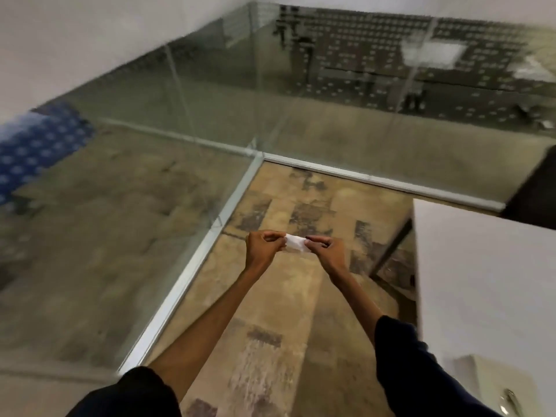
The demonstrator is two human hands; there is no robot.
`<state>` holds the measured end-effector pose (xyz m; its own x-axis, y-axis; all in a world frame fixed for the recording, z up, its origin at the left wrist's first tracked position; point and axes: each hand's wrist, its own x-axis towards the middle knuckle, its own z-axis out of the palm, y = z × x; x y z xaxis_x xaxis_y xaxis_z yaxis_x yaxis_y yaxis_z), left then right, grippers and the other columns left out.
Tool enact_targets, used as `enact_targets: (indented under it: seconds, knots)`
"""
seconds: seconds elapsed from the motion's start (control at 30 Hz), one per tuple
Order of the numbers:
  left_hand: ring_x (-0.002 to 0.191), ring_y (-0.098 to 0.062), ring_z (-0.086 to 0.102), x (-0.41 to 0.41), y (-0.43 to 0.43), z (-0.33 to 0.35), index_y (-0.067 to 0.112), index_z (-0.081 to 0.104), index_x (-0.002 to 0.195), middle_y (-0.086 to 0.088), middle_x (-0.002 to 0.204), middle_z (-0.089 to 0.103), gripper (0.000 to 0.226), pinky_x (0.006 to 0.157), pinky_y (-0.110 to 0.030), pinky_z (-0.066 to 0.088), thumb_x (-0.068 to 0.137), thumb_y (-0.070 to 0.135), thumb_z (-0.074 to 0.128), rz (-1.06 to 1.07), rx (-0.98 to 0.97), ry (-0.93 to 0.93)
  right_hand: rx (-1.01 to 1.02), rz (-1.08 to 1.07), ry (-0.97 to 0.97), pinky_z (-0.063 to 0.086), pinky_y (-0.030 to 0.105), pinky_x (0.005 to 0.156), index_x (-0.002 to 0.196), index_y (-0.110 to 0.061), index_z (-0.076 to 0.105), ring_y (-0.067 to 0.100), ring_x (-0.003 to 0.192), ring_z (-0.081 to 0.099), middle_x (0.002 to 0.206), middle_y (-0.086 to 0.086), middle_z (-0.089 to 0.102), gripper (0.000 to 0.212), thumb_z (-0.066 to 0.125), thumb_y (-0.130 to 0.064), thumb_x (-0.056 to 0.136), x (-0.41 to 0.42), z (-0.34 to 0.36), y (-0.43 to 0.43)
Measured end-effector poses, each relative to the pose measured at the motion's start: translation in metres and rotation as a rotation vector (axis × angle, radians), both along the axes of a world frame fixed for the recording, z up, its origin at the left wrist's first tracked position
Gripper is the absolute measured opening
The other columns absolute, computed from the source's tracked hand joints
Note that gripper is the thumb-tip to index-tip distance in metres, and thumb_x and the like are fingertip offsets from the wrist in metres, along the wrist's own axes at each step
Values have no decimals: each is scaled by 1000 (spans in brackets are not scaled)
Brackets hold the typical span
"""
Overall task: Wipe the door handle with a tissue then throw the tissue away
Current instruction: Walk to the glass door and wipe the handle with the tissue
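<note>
Glass wall (168,121) behind; left hand (262,247) & right hand (326,249) pinch tissue (296,242) ends.

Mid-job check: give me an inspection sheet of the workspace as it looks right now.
Surface: patterned brown carpet floor, blurred by camera motion.
Job's things: white tissue stretched between both hands; door handle not identifiable, only a metal handle-like piece at the lower right edge; no bin seen.
Clutter: nothing seen.
Grippers: left hand pinching the tissue's left end; right hand pinching its right end, both held out over the floor.
Cables: nothing seen.
Surroundings: glass partition with a metal floor rail ahead and to the left; white panel close on the right, dark frame beneath it.
</note>
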<state>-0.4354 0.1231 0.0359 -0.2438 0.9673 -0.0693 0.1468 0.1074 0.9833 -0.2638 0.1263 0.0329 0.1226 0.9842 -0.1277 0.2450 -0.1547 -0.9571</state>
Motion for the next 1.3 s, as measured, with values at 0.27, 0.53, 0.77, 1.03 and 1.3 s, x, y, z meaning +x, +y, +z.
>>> enact_targets:
  seconds: [0.27, 0.53, 0.77, 1.03, 1.3]
  knots:
    - [69, -20, 70, -210, -56, 25, -7, 75, 94, -22, 87, 75, 16, 73, -35, 61, 79, -9, 72, 341, 26, 14, 90, 322, -17, 58, 38, 80, 96, -6, 78, 23, 83, 73, 88, 12, 77, 16, 72, -9, 82, -223, 14, -6]
    - [78, -16, 71, -380, -140, 51, -3, 77, 97, -17, 93, 77, 16, 81, -33, 59, 81, -2, 73, 674, 81, 65, 54, 487, 261, 53, 33, 79, 104, -4, 73, 20, 83, 67, 96, 11, 74, 25, 74, -1, 80, -428, 40, -59]
    - [80, -5, 72, -463, -206, 81, 3, 79, 92, -11, 91, 78, 13, 80, -20, 57, 80, 1, 73, 956, 185, 214, 58, 600, 379, 51, 23, 75, 100, 1, 74, 17, 80, 66, 95, 17, 74, 21, 73, 1, 79, -544, 74, -114]
    - [77, -2, 71, -513, -283, 115, 9, 79, 89, -1, 85, 76, 15, 81, -24, 56, 80, -1, 72, 1221, 299, 216, 52, 799, 492, 54, 23, 77, 97, -3, 73, 20, 85, 68, 100, 20, 73, 18, 74, 2, 79, -631, 114, -180]
    - [78, -1, 73, -534, -336, 155, 7, 77, 94, -3, 85, 77, 17, 81, -19, 57, 81, -3, 74, 1413, 464, 232, 73, 969, 661, 55, 15, 73, 102, -9, 73, 19, 91, 71, 104, 11, 72, 29, 83, -10, 75, -681, 157, -244]
